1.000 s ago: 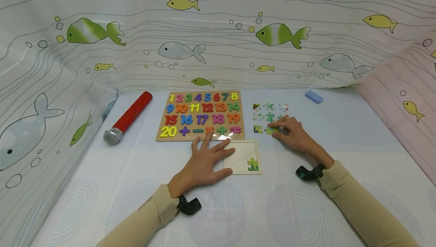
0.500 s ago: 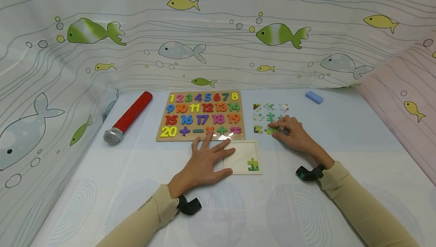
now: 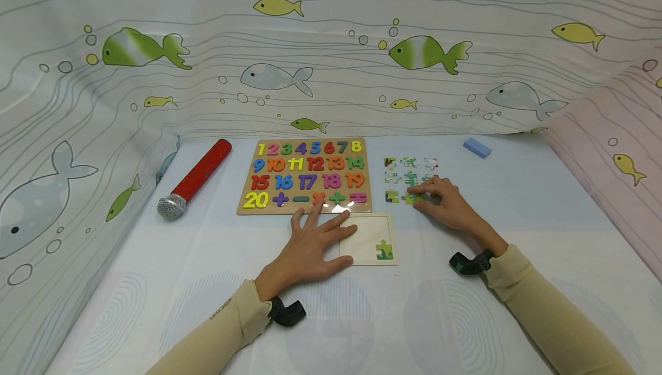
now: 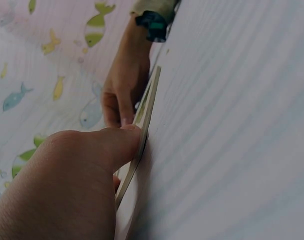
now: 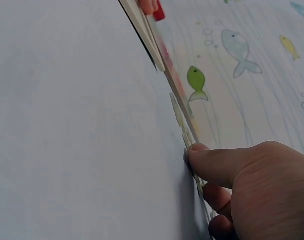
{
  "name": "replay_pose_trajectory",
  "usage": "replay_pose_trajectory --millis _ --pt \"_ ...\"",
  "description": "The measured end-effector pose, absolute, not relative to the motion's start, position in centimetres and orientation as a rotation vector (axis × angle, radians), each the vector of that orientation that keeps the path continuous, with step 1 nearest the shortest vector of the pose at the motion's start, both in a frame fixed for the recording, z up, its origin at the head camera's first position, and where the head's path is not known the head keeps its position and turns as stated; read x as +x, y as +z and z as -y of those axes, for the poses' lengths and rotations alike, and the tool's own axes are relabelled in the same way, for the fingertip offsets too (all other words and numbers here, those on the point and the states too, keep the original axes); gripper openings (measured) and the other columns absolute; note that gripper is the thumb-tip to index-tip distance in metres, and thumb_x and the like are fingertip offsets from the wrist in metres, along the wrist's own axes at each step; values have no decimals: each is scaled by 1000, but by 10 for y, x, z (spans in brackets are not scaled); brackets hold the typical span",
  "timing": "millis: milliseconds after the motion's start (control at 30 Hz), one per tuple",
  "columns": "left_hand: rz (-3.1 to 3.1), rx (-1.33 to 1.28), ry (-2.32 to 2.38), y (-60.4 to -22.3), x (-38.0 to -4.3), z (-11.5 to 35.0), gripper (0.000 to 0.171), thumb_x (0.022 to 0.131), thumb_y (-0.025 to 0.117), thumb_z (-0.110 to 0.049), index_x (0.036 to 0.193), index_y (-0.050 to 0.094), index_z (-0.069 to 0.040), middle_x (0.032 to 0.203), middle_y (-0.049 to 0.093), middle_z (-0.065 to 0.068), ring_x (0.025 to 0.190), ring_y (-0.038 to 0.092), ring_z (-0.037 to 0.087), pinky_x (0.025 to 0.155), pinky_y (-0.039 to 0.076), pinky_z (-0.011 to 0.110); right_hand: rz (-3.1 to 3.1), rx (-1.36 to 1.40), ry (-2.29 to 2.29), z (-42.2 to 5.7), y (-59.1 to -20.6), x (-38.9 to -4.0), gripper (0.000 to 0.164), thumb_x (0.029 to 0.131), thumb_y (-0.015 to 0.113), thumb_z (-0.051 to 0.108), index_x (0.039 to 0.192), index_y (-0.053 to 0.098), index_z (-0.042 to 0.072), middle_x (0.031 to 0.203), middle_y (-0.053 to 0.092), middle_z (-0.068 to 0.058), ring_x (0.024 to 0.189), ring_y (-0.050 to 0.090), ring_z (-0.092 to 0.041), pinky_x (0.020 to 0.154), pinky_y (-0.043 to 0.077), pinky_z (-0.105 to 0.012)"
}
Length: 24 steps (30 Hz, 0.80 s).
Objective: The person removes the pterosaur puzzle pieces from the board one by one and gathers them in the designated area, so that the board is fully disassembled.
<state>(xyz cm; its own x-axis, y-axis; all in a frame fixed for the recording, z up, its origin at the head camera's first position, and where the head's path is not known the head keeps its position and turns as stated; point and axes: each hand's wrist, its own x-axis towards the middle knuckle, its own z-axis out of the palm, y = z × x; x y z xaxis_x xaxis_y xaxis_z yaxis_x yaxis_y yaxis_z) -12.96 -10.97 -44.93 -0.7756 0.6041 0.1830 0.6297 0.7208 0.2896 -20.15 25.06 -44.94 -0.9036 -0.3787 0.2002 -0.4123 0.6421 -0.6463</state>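
Note:
My left hand (image 3: 305,248) lies with fingers spread over the left part of a shallow wooden puzzle tray (image 3: 362,251). Its thumb (image 4: 124,145) touches the tray's edge in the left wrist view. One green jigsaw piece (image 3: 384,250) sits in the tray's lower right corner. To the right of the tray, several loose jigsaw pieces (image 3: 392,178) lie in rows on the table. My right hand (image 3: 447,205) pinches a green puzzle piece (image 3: 412,198) in the nearest row between thumb and forefinger, partly covering it. The pieces at the right of the lower rows are hidden behind that hand.
A number board (image 3: 243,191) with colourful numerals and signs lies directly behind the tray. Left of it is a red microphone (image 3: 201,171) with a silver head. A blue block (image 3: 477,147) rests at the back right. Fish-patterned cloth (image 3: 331,47) hangs around the table's back and sides.

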Motion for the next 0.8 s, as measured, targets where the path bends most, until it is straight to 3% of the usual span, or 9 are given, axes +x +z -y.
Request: replay_pose_trajectory --millis 800 --pt "2841 -1022 -507 -448 -130 110 64 91 56 -64 149 53 -36 165 38 -8 158 9 43 113 7 74 2692 673 1167 -248 -447 -200 35 87 81 13 121 75 10 108 66 -11 84 40 -20 76 31 -35"
